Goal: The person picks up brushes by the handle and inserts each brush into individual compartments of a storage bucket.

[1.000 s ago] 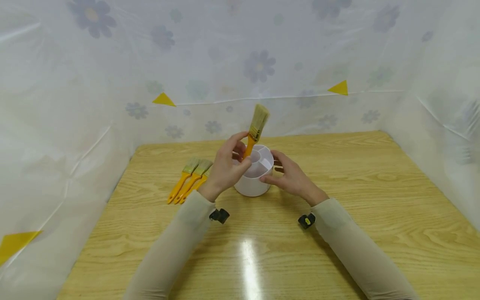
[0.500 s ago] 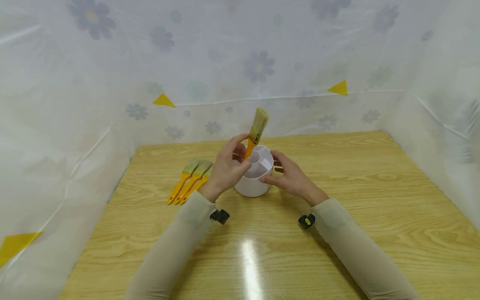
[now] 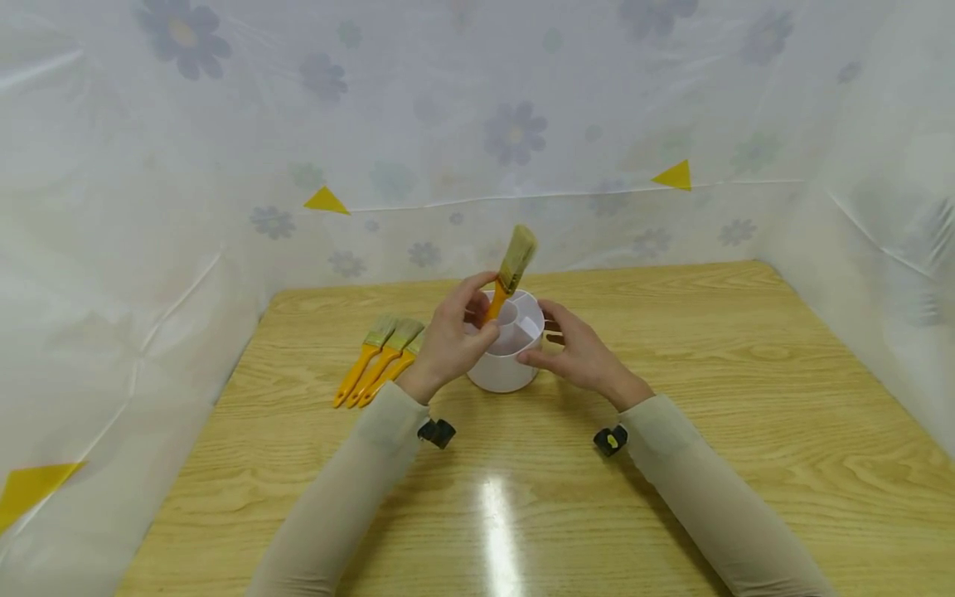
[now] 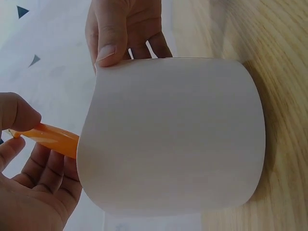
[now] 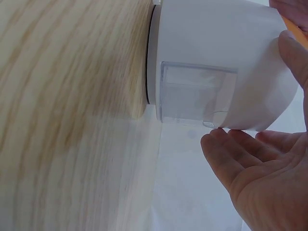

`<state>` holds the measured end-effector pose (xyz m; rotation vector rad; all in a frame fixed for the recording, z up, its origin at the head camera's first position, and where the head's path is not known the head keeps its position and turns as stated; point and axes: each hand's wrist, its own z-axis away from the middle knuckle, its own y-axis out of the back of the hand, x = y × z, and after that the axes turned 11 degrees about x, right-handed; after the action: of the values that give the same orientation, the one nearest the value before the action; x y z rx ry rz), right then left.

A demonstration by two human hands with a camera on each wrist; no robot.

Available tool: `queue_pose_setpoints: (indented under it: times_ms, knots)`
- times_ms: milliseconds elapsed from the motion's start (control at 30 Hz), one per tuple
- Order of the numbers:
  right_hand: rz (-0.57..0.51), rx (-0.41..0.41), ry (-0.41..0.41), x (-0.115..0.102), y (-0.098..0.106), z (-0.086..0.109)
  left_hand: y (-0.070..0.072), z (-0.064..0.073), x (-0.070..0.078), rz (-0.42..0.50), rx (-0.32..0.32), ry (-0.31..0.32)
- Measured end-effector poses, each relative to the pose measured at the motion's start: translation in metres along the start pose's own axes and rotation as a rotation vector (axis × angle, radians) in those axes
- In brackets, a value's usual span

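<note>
My left hand [image 3: 451, 340] pinches the orange handle [image 4: 55, 140] of a paintbrush [image 3: 516, 259], thumb on one side and fingers on the other. The brush tilts with its pale bristles up, and its lower end is hidden behind the rim of a white round divided organizer [image 3: 502, 375]. Upright on the table, the organizer shows a clear drawer-like panel [image 5: 195, 94] in the right wrist view. My right hand [image 3: 578, 352] holds the organizer's right side, its thumb at the rim and its fingers along the far wall.
Several more orange-handled paintbrushes [image 3: 380, 358] lie side by side left of the organizer, partly behind my left hand. Under everything is a wood-grain table [image 3: 567, 514]. Flower-patterned sheeting [image 3: 515, 133] with yellow triangles rises behind the table's far edge.
The paintbrush in my left hand has come down slightly toward the organizer, and its bristles sit lower than before. My right hand and the organizer have stayed in place.
</note>
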<state>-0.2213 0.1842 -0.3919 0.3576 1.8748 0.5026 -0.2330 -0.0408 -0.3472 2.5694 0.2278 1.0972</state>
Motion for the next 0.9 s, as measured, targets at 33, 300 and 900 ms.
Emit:
queue_pose_setpoints:
  times_ms: [33, 300, 900]
  knots:
    - [-0.001, -0.001, 0.001, 0.0, 0.0, 0.0, 0.0, 0.0, 0.0, -0.003, 0.0, -0.002]
    - [-0.026, -0.006, -0.006, -0.001, 0.0, 0.0, 0.0, 0.0, -0.002, -0.021, -0.008, -0.014]
    - [-0.01, -0.031, -0.017, -0.038, 0.008, 0.009, -0.006, -0.002, -0.002, -0.039, -0.008, 0.006]
